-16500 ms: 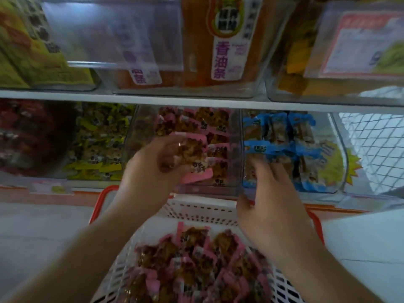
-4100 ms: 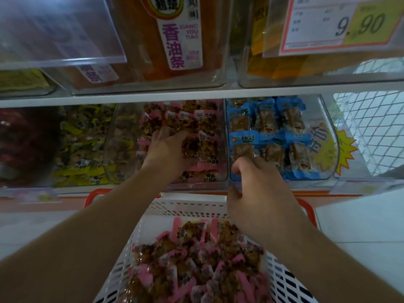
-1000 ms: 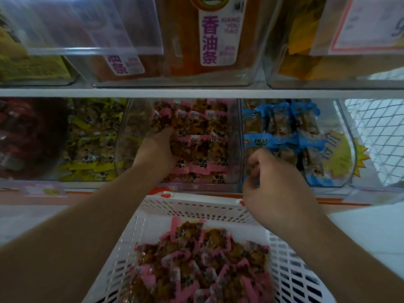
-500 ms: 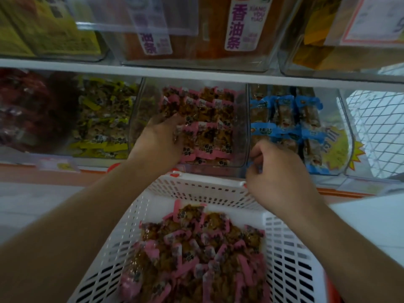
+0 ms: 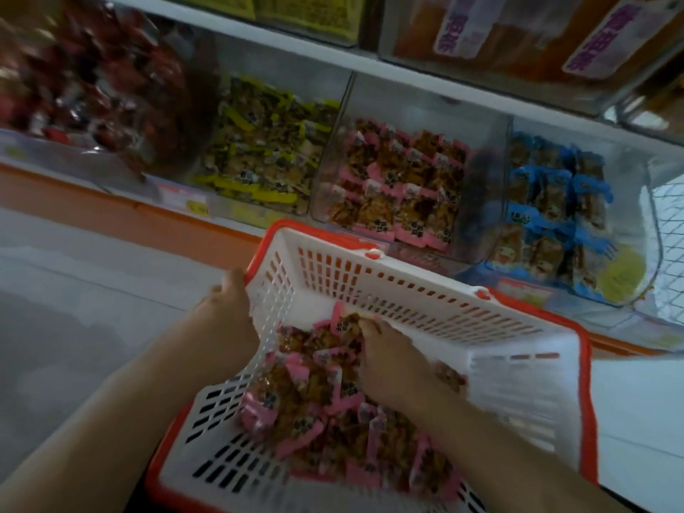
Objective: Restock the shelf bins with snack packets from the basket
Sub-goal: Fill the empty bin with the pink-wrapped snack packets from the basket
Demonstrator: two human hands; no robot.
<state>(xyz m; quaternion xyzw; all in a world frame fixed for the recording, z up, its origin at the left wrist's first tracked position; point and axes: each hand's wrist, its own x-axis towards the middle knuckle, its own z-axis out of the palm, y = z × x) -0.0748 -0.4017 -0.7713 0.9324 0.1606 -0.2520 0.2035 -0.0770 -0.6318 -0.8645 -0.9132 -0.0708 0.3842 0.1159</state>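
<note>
Both hands had left the shelf. The left hand (image 5: pixel 222 312) gripped the basket (image 5: pixel 418 301) at its rim, and the right hand (image 5: pixel 392 364) dug curled into the packets (image 5: pixel 314 398) (another refill), below the pink bin (image 5: pixel 407 187).

The left hand (image 5: pixel 222 312) is at the left wall of the basket (image 5: pixel 425 301), its fingers curled against the wall from outside. The right hand (image 5: pixel 392 361) reaches down into the basket, back up, fingertips on the packets (image 5: pixel 314 401); whether it grips one is hidden. Both forearms are bare.
</note>
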